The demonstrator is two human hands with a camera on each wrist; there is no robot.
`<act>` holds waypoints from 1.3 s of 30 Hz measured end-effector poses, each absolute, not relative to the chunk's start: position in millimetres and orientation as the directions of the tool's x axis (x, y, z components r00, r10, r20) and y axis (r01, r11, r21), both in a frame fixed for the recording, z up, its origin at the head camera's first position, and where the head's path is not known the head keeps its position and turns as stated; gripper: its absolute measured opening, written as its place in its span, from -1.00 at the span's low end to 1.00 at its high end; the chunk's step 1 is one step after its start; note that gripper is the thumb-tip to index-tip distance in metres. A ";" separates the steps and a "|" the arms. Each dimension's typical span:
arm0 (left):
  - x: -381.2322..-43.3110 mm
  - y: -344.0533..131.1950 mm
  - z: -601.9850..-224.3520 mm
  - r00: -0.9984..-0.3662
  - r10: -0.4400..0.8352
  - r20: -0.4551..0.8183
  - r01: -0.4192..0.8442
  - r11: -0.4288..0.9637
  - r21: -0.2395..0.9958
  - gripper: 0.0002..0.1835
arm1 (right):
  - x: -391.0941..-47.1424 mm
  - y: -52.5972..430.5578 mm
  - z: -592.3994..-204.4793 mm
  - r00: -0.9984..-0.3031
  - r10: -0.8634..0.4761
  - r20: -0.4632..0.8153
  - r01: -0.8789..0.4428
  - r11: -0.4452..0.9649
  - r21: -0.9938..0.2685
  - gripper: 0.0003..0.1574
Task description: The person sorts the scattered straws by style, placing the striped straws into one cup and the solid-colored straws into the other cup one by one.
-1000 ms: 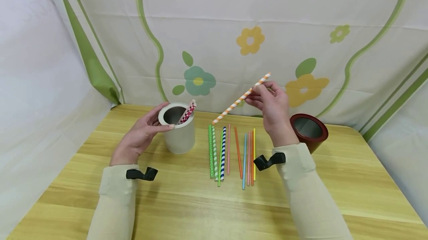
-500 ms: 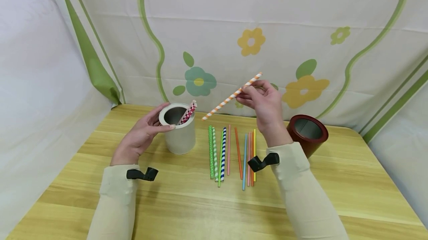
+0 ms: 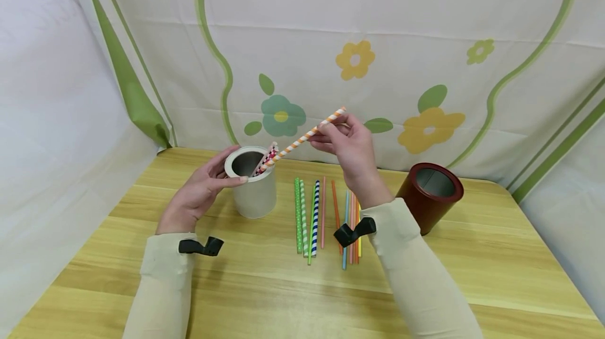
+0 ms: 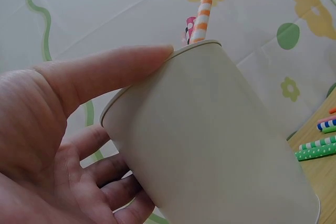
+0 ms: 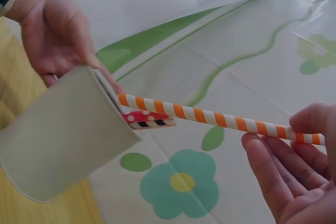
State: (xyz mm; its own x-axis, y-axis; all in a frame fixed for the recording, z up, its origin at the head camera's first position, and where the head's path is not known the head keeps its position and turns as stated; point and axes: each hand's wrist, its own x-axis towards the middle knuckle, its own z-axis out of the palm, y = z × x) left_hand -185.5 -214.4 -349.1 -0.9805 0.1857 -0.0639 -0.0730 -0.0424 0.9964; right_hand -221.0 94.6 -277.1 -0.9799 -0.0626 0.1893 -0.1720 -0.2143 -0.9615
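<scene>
My left hand grips a white can, its thumb on the rim and its fingers along the far side. Inside the can lean several patterned paper straws, pink-dotted and black-striped among them. My right hand pinches an orange-and-white striped straw near its upper end. That straw slants down to the left, its lower end at the can's mouth, beside the straws there. In the left wrist view the can hides the straw's lower tip.
Several loose straws lie in a row between the hands, including a green dotted one and a blue striped one. My right wrist partly covers the coloured thin ones. A dark red can stands at the right on the wooden table. A flowered curtain hangs behind.
My right hand has moved left and slightly down, bringing the orange striped straw from above the loose straws to the white can's mouth. The left hand and the can stay put.
</scene>
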 end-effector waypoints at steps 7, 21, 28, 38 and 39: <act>-186.7 -213.1 -349.5 -0.979 0.191 -0.067 -0.075 -0.037 0.996 -0.09 | -220.8 83.0 -283.5 -0.981 -0.100 0.165 -0.149 -0.154 -0.977 -0.94; -186.8 -216.4 -350.0 -0.980 0.192 -0.056 -0.066 -0.043 0.997 -0.09 | -223.9 65.6 -277.7 -0.953 -0.298 0.050 -0.112 0.195 -0.974 -0.90; -187.3 -216.3 -350.0 -0.980 0.194 -0.053 -0.063 -0.046 0.997 -0.08 | -225.2 55.8 -274.3 -0.941 -0.338 -0.012 -0.114 0.351 -0.929 -0.88; -187.3 -214.7 -349.2 -0.979 0.194 -0.060 -0.068 -0.035 0.997 -0.09 | -225.4 46.6 -278.1 -0.940 -0.338 -0.041 -0.122 0.448 -0.886 -0.85; -187.3 -214.7 -349.2 -0.979 0.195 -0.060 -0.067 -0.034 0.997 -0.09 | -225.1 45.7 -278.8 -0.940 -0.340 -0.040 -0.128 0.456 -0.881 -0.85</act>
